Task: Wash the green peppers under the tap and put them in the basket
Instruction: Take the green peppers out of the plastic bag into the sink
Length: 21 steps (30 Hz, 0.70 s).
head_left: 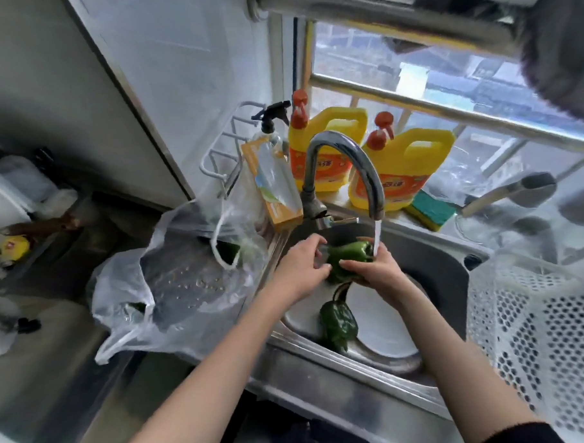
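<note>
Both of my hands hold one green pepper (347, 252) over the steel sink (446, 258), under the water running from the curved tap (348, 152). My left hand (301, 269) grips the pepper's left end and my right hand (373, 268) wraps around its right side. A second, darker green pepper (338, 323) lies in the sink beside a white plate (382, 324), below my hands. The white perforated basket (536, 328) stands to the right of the sink, and no peppers show in the part I can see.
A clear plastic bag (172, 280) with more green peppers lies on the counter left of the sink. Two yellow detergent jugs (327, 152), a spray bottle (273, 128), an orange box (269, 185) and a green sponge (432, 210) crowd the window sill behind the tap.
</note>
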Motion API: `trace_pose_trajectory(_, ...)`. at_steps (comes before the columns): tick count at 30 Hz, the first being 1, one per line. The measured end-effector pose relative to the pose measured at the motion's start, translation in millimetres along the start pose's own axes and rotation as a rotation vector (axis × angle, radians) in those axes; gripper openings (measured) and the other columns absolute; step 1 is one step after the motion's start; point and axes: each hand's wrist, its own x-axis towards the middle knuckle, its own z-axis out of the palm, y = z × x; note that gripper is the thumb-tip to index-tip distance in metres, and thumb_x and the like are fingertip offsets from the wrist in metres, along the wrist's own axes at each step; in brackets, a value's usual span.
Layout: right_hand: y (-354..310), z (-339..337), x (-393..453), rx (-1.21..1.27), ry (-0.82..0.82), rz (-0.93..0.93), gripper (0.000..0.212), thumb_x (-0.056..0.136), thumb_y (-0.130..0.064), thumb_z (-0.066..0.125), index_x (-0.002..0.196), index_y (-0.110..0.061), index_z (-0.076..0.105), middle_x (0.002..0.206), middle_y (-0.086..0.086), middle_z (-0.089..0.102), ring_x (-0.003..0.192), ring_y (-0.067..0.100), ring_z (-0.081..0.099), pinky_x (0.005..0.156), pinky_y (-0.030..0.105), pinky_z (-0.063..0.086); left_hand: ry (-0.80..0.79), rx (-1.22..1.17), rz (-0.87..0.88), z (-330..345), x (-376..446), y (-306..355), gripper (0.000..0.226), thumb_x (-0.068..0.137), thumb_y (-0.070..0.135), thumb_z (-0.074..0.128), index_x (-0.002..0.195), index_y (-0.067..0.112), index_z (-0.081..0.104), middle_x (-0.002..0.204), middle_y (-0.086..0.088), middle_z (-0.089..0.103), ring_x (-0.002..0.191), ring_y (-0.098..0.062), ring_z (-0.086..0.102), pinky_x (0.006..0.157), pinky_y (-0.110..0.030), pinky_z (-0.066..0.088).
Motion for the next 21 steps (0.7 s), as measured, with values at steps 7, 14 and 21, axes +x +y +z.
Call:
trace_pose_trajectory(7, 53, 8, 25, -0.431, 0.117, 0.048, 0.055, 0.065, -0.029, 0.082, 0.11, -0.028, 0.051, 0.092, -0.002, 0.057, 0.105, 0.028, 0.059, 0.085, 0.045, 0.055, -0.457, 0.021, -0.244, 63, 29, -16, 0.059, 0.093, 0.022, 0.055, 0.147, 0.017, 0.033, 0.143, -0.014, 0.046, 0.129, -0.028, 0.046, 0.105, -0.034, 0.038)
trace_pose_trajectory(14, 92, 10, 47, -0.417, 0.072, 0.181, 0.06, 0.08, -0.017, 0.069, 0.135, -0.018, 0.046, 0.123, 0.019, 0.052, 0.125, 0.03, 0.042, 0.101, 0.034, 0.039, -0.607, -0.097, -0.347, 108, 50, -42, 0.063, 0.092, 0.008, 0.046, 0.15, 0.028, 0.029, 0.154, -0.007, 0.034, 0.139, -0.025, 0.035, 0.116, -0.039, 0.028)
trace_pose_trajectory(21, 104, -11, 69, -0.388, 0.069, 0.189, 0.063, 0.088, -0.016, 0.062, 0.145, -0.02, 0.035, 0.133, 0.016, 0.055, 0.117, 0.035, 0.056, 0.096, 0.045, 0.049, -0.579, -0.132, -0.379, 136, 59, -54, 0.072, 0.087, 0.0, 0.046, 0.149, 0.03, 0.028, 0.151, -0.005, 0.038, 0.135, -0.026, 0.042, 0.112, -0.036, 0.036)
